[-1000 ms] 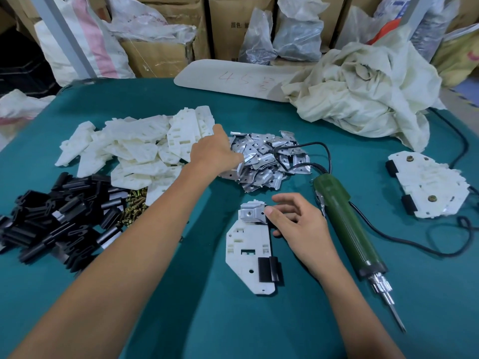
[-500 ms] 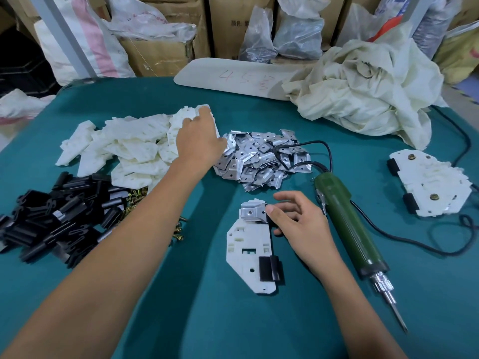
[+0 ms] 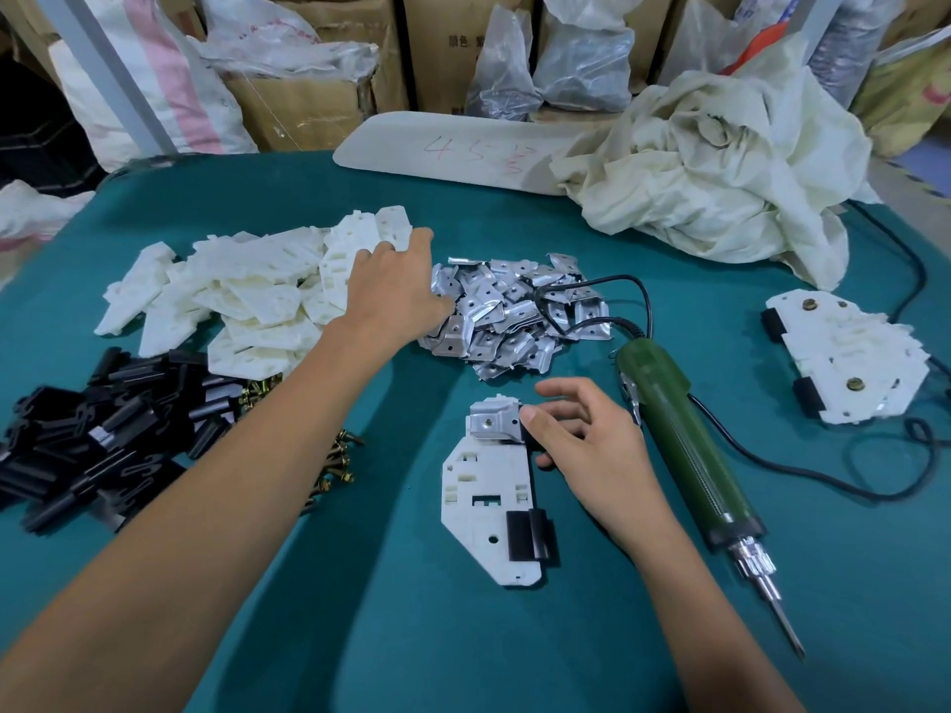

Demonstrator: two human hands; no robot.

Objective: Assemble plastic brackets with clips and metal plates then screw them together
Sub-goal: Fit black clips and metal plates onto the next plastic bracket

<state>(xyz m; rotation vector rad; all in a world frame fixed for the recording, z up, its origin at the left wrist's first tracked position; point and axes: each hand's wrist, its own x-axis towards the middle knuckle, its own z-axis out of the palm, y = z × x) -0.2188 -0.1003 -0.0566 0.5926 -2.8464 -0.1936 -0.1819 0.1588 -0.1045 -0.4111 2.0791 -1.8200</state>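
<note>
A white plastic bracket [image 3: 483,512] lies flat in front of me with a black clip [image 3: 530,535] on its lower right edge and a metal plate [image 3: 493,422] seated on its top end. My right hand [image 3: 586,445] rests beside that top end, thumb tip against the plate's right edge, fingers loosely bent and holding nothing. My left hand [image 3: 393,288] reaches to the right end of the pile of white brackets [image 3: 242,301], its fingers lying on the topmost bracket. A heap of metal plates [image 3: 514,316] lies just right of that hand.
A green electric screwdriver [image 3: 684,450] lies right of my right hand, bit toward me, its black cord looping away. Black clips [image 3: 87,429] are piled at the left, brass screws [image 3: 337,463] beside them. Finished brackets [image 3: 849,362] are stacked far right. Crumpled cloth [image 3: 720,146] sits behind.
My left hand moved left and away from the edge of the metal plates onto the right end of the white bracket pile. My right hand stayed at the plate.
</note>
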